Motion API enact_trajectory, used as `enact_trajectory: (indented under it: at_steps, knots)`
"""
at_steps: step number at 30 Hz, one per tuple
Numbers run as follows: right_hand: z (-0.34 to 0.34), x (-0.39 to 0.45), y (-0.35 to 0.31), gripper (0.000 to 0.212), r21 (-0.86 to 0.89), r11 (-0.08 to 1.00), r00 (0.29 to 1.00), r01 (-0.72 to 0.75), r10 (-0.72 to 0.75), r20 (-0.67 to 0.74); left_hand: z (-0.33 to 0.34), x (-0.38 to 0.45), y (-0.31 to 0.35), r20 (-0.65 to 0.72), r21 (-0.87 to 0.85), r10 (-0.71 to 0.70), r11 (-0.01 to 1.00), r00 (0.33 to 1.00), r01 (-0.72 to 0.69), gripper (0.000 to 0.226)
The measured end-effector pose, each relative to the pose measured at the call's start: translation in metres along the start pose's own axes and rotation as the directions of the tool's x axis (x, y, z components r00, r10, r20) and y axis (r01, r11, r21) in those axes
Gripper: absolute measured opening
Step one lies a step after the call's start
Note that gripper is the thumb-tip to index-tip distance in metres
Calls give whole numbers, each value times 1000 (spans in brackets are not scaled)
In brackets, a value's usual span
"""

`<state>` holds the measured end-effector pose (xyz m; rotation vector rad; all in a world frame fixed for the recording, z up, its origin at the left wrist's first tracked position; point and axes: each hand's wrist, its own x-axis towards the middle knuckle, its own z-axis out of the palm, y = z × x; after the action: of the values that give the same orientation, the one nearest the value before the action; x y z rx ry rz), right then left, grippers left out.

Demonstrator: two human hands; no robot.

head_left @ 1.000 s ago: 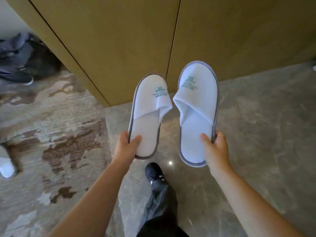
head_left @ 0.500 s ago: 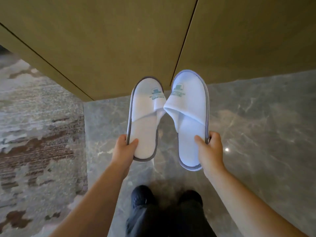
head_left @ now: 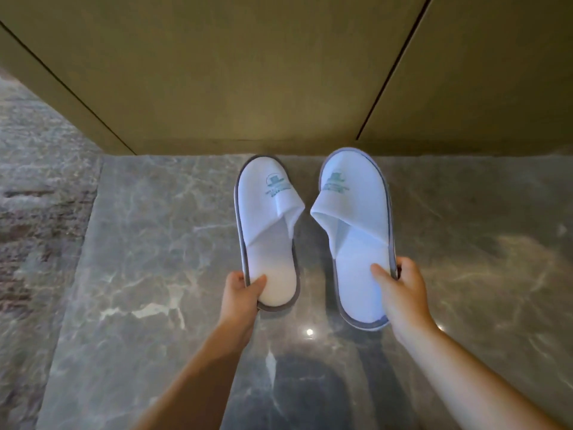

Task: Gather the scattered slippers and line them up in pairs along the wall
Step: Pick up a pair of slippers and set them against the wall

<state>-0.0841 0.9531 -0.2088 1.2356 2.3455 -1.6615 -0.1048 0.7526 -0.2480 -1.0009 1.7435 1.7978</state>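
Two slippers, one pinched at the heel in each of the hands, left (head_left: 240, 293) and right (head_left: 400, 290), toes near the wall (head_left: 248, 72); next, set them down side by side

place: likely hotel room | cues: logoed disposable slippers (head_left: 268, 231), marble floor (head_left: 155, 243), wood-panelled wall (head_left: 232, 72), carpet (head_left: 37, 181)

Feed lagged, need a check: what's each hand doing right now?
Left hand: grips the heel of the left slipper.
Right hand: grips the heel of the right slipper.
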Motion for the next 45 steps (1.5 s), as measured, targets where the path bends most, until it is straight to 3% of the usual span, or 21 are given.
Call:
enact_trajectory:
  at_steps: [2,4,7,10,12,14,22,25,29,34,37,40,45]
  knots:
    - [8,6,2,11,9,1000,999,-2,2,37,-2,11,-2,43,97,22,995,999,-26,41]
    - [14,8,3,12,31,999,998,-12,10,70,-8,16,1,25,383,126,915,992,-126,63]
    - [20,6,7,18,70,997,998,-31,27,51,-20,16,-1,102,769,283,585,953,-257,98]
    - [23,6,12,23,108,993,999,-45,42,34,-25,18,-18,267,871,289,336,919,-358,112]
    - [21,7,16,26,117,992,998,-51,47,37,-26,22,-29,360,890,272,186,893,-416,109]
    - [17,9,19,26,125,990,998,-60,56,33,-24,27,-32,403,889,292,103,868,-447,102]
    - [7,21,34,21,177,977,993,-117,118,5,-19,30,-23,418,901,317,-22,852,-434,95]
    - [6,33,35,9,156,983,995,-101,103,-2,-17,29,-18,461,879,334,-46,822,-475,96]
    - [6,45,39,50,-111,993,999,-29,28,-15,-10,31,-12,517,850,335,-92,788,-519,95]
    - [11,27,42,90,-448,887,994,109,-104,37,-4,32,-17,526,850,265,-167,808,-499,96]
    - [21,14,49,101,-614,775,985,152,-64,162,-3,32,-19,531,847,250,-174,810,-502,98]
    - [32,12,55,104,-715,674,979,185,-65,193,-3,33,-21,531,847,260,-195,806,-495,95]
    - [39,19,55,90,-659,705,965,261,-168,203,-3,35,-20,532,847,289,-172,796,-503,88]
